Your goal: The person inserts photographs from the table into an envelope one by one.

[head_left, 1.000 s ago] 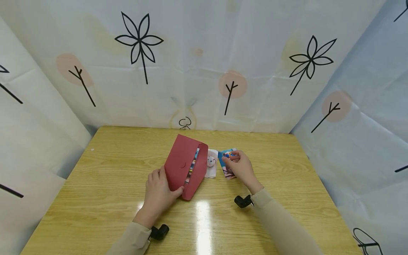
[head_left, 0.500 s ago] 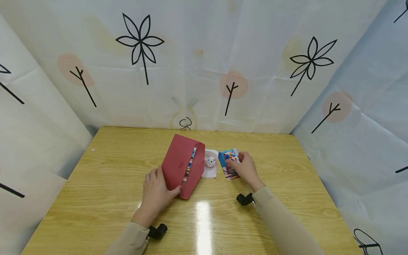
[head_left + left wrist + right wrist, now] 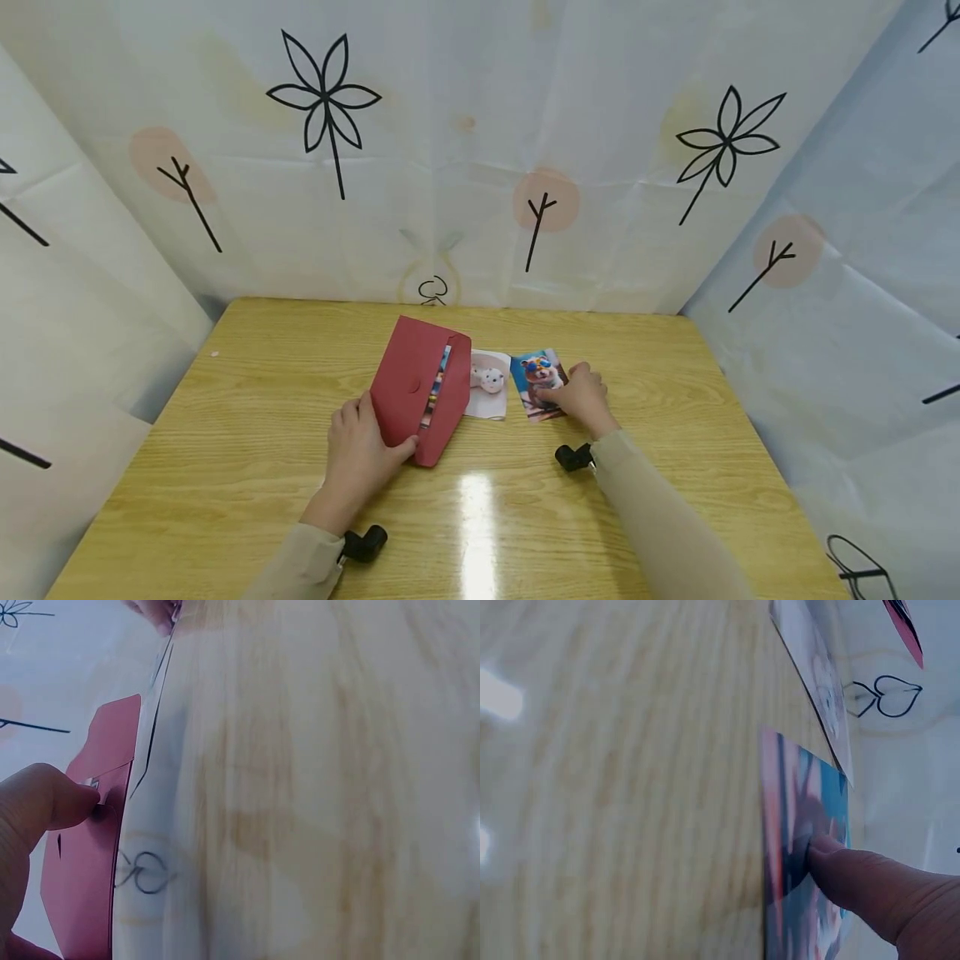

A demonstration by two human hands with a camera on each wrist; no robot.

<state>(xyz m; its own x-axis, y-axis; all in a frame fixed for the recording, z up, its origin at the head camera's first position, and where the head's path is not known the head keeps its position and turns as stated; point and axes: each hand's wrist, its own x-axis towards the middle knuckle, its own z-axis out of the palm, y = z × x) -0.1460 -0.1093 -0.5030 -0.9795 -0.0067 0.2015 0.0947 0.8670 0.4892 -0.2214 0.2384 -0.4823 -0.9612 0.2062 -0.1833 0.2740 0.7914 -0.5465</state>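
White printed cloth behind the wood table [image 3: 202,483]. Red envelope [image 3: 405,375] sits slanted, left of both cards, its edge overlapping the white card in view. Left hand [image 3: 358,454] grips its lower left, thumb on the front. Right hand [image 3: 588,400]: thumb on the hamster card [image 3: 537,375], fingers curled at its right edge; can't tell if pinching. White card [image 3: 491,405] lies just beside.

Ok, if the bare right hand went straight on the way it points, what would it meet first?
The right hand would first meet the glossy rectangular photo of a furry animal in sunglasses; the hand's thumb already seems to touch it, though depth is unclear.
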